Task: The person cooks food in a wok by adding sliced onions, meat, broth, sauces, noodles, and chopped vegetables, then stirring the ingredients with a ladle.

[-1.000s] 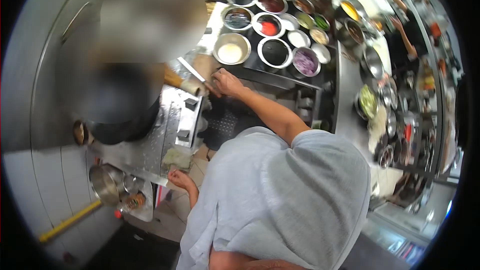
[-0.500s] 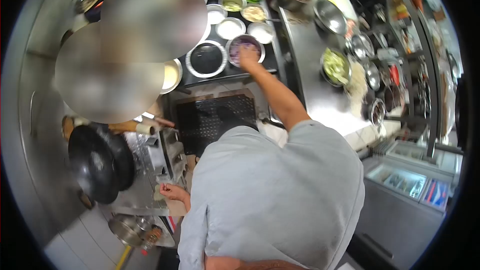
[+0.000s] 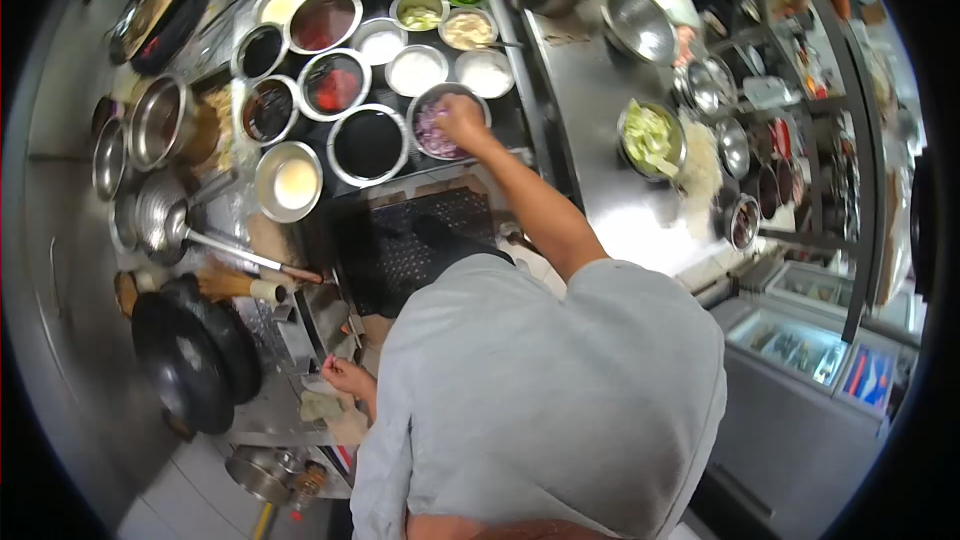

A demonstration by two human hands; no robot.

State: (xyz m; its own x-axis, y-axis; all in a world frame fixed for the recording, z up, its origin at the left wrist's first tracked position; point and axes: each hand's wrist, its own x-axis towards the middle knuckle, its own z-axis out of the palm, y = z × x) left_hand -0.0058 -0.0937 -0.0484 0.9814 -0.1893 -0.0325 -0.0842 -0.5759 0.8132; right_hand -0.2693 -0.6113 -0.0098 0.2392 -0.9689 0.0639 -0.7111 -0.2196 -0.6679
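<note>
My right hand [image 3: 462,127] reaches into a steel bowl of chopped red onion [image 3: 434,130]. Its fingers are curled down on the pieces; the fingertips are partly hidden. Left of that bowl is a round pot of dark liquid [image 3: 368,144], and white powder or grains fill the bowls [image 3: 417,71] just beyond. My left hand [image 3: 347,376] hangs low by the steel counter's edge with its fingers curled in, and nothing shows in them. A pale folded cloth [image 3: 320,406] lies just below it.
Black woks [image 3: 190,355] sit at the left, near a bamboo brush [image 3: 230,285] and a long-handled ladle [image 3: 230,245]. Sauce containers [image 3: 335,85] fill the counter's far left. A bowl of cut cabbage [image 3: 650,140] stands on the right counter beside white noodles [image 3: 698,165]. A freezer [image 3: 800,360] is at lower right.
The view has shifted, so the counters sit differently in it. My right hand stays in the onion bowl, its fingers now more curled. My left hand has shifted slightly off the cloth.
</note>
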